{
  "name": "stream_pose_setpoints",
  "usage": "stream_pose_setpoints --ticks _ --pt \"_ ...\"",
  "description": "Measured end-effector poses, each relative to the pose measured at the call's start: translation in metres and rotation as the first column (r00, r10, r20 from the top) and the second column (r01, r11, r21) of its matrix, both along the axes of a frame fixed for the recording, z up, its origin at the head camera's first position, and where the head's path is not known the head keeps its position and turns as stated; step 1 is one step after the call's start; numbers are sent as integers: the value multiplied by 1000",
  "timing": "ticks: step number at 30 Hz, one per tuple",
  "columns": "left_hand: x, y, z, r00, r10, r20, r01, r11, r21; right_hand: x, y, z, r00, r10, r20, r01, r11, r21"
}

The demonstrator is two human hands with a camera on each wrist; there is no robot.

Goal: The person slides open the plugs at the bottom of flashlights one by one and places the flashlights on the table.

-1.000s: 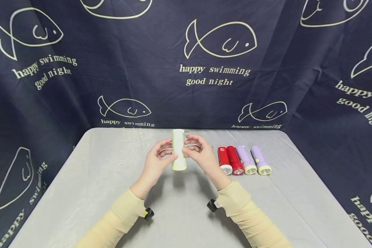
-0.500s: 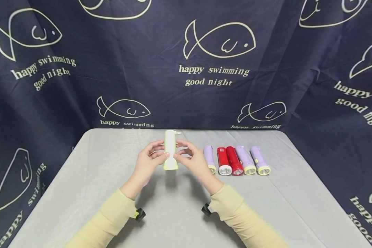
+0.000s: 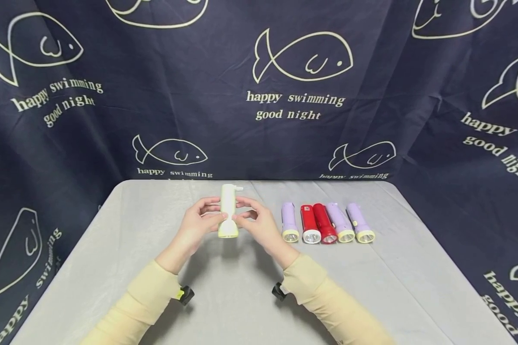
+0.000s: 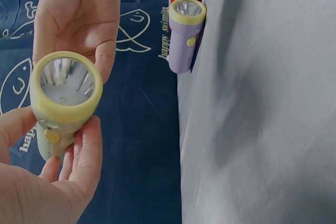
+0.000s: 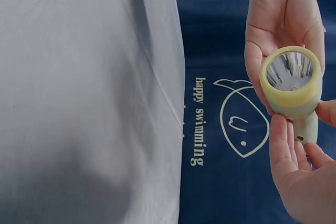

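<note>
A pale green flashlight (image 3: 228, 199) with a yellow rim is held up over the table, its lens end low and towards me. My left hand (image 3: 192, 227) pinches it from the left and my right hand (image 3: 261, 227) from the right, both thumbs on the near side. A small pale piece (image 3: 239, 189) juts rightward from its upper end. The left wrist view shows the lens (image 4: 65, 82) and a yellow switch (image 4: 52, 135) on the body. Part of the body is hidden behind fingers.
To the right, a row lies on the grey table (image 3: 241, 297): a purple flashlight (image 3: 288, 218), two red flashlights (image 3: 309, 218) side by side, and two more purple flashlights (image 3: 356, 218). Behind the table hangs a dark blue fish-print curtain (image 3: 224, 86).
Both hands have carried the pale green flashlight leftward and slightly down. The leftmost purple flashlight, mostly hidden behind the right hand before, now shows fully. The row stays put.
</note>
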State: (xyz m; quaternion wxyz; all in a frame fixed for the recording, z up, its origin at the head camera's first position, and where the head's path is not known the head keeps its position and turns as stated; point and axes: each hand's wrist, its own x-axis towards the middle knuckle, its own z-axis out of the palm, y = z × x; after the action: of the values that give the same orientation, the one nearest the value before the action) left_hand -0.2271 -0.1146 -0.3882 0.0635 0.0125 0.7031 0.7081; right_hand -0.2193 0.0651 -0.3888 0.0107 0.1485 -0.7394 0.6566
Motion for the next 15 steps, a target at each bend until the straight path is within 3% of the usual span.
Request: stream_pose_setpoints --ticks 8,11,15 --pt "-8 -11 -5 999 -6 44 7 1000 -12 6 -10 17 997 31 72 -32 999 3" --pt "-9 -16 -5 998 -5 58 6 1000 -11 1 -16 14 994 41 105 -40 999 -14" --pt "-12 -23 -8 996 4 85 -4 1000 -7 -12 -23 -1 987 63 146 -54 997 -62"
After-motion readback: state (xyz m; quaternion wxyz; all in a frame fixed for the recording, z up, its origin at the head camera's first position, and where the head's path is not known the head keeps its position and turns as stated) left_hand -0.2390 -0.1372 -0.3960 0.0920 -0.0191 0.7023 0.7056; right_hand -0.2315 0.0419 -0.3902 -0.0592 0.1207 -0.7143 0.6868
